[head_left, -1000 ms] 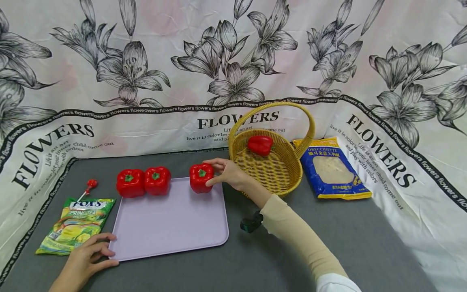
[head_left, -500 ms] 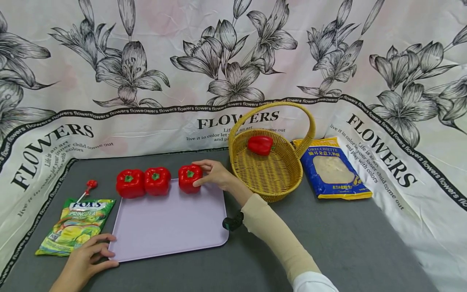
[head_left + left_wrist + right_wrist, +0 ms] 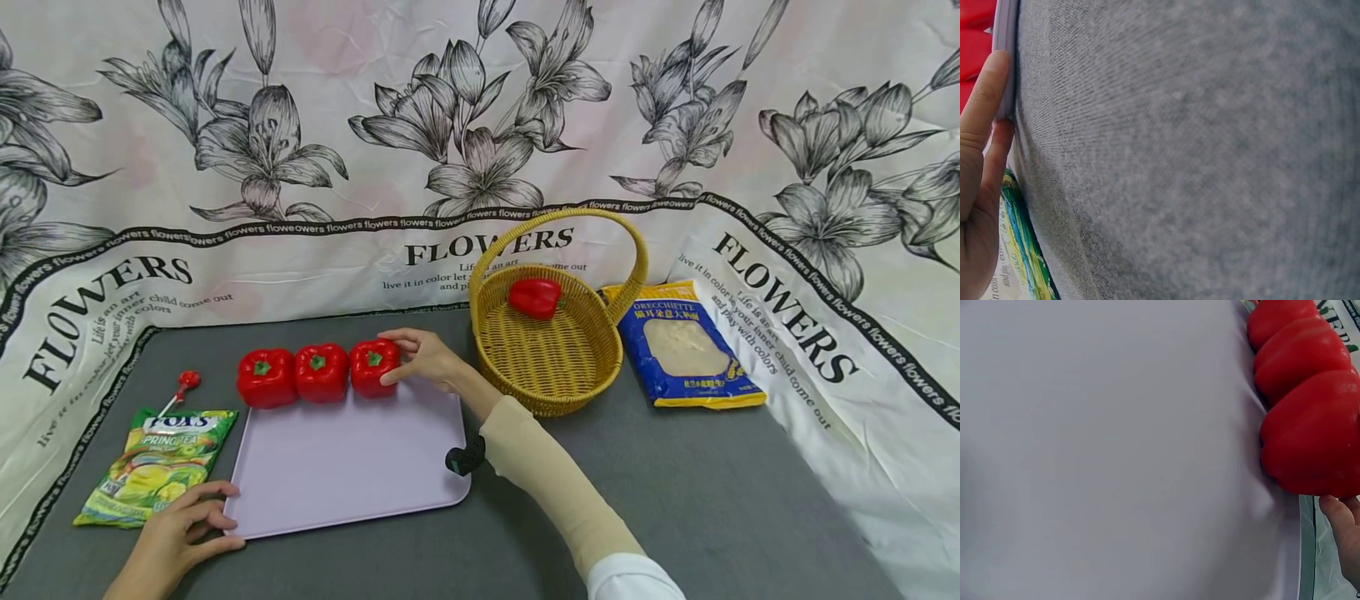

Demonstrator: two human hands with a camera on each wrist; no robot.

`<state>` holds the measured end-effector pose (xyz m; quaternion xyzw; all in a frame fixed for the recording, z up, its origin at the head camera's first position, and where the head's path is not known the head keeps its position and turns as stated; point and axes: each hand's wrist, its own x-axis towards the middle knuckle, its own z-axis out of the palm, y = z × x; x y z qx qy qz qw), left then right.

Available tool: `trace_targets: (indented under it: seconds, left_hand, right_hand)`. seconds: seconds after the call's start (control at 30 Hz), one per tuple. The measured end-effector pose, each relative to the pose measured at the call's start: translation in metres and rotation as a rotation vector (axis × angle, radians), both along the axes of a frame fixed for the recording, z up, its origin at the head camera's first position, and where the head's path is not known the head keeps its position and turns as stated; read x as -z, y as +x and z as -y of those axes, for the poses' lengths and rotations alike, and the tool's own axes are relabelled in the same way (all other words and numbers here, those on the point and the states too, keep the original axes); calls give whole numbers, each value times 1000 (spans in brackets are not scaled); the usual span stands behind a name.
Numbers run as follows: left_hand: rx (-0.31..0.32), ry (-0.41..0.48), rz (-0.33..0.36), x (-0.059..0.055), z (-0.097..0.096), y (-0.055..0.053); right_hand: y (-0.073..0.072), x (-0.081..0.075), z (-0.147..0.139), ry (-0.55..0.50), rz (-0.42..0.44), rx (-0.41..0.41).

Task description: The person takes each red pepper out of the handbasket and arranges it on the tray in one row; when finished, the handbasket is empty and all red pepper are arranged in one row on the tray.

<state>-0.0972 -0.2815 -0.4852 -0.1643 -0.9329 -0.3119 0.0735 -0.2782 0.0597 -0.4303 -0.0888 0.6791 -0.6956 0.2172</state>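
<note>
My right hand [image 3: 429, 361] holds a red bell pepper [image 3: 369, 371], thumb at its front and fingers behind. That pepper stands at the back edge of the lilac tray [image 3: 345, 467], close beside the middle bell pepper [image 3: 320, 377]. A third bell pepper [image 3: 262, 383] stands at the tray's back left corner. In the right wrist view the held pepper [image 3: 1316, 437] is nearest, with fingertips at its lower side. My left hand [image 3: 174, 537] touches the tray's front left corner; in the left wrist view its extended fingers [image 3: 988, 94] lie along the tray's edge [image 3: 1005, 37].
A yellow wicker basket [image 3: 555, 379] with another red bell pepper [image 3: 535, 298] stands right of the tray. Behind it to the right lies a blue pasta bag [image 3: 686, 346]. Left of the tray are a green candy bag [image 3: 161, 458] and a red lollipop [image 3: 187, 381].
My right hand has moved the bell pepper left along the tray's back edge, up beside the other two. My left hand has stayed at the tray corner.
</note>
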Motion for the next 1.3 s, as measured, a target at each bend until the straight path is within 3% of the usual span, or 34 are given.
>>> trace_targets:
  seconds: [0.13, 0.37, 0.57, 0.73, 0.97, 1.1, 1.3]
  left_hand:
    - [3, 3, -14, -1, -1, -1]
    - [-11, -8, 30, -3, -3, -2]
    - [-3, -9, 1, -2, -3, -3]
    - [-7, 7, 9, 1, -3, -1]
    - [-6, 10, 0, 1, 0, 1]
    - [-22, -10, 11, 2, 0, 2]
    - [-41, -48, 61, 1, 0, 2]
  right_hand:
    - [0, 0, 1, 0, -17, -4]
    - [3, -3, -1, 42, -50, -27]
    - [9, -12, -10, 84, -87, -59]
    - [20, -27, -40, 71, -138, -122]
    - [33, -47, -113, -93, -181, -129]
    - [31, -44, -163, -113, -188, 3]
    - [22, -30, -211, -45, -118, 404]
